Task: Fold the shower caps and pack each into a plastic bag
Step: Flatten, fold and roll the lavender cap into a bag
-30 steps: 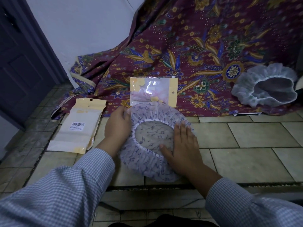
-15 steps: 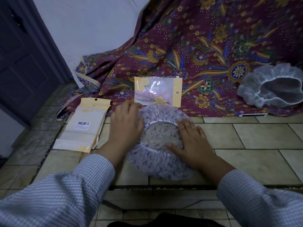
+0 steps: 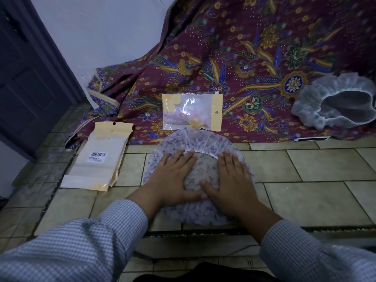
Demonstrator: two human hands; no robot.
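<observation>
Fingers (image 3: 179,159) of the left hand (image 3: 173,178) lie straight and slightly spread, pressed flat on the round translucent plastic shower cap with a purple note print (image 3: 195,143); the fingers of the right hand (image 3: 232,180) are straight too, closer together, flat on the same cap, and the two thumbs meet near its middle. Neither hand curls round anything.

Taking that cap as the landmark, which lies flat on the floor of pale rectangular tiles (image 3: 315,192) with its elastic-edged opening facing up between the hands: the largest thing is the maroon batik cloth with blue and gold flowers (image 3: 254,47), draped behind the cap and reaching down to the floor, so that the cap's far edge overlaps its hem. To the far left of the cap stands a dark panelled door (image 3: 26,84), with a pale wall between it and the cloth. Below the cap, nearest the camera, are the two blue-and-white checked sleeves (image 3: 81,251). Well to the right of the cap and behind it, a white ruffled shower cap (image 3: 317,110) rests on the cloth, its opening facing the camera. Left of the cap, apart from it, lies a stack of cream plastic bags with a barcode label (image 3: 99,159). Just behind the cap, touching its far edge, sits a clear plastic bag with yellow borders (image 3: 192,110) holding something pinkish and folded. Right of the cap, at the cloth's hem, lies a thin white strip (image 3: 311,138).
</observation>
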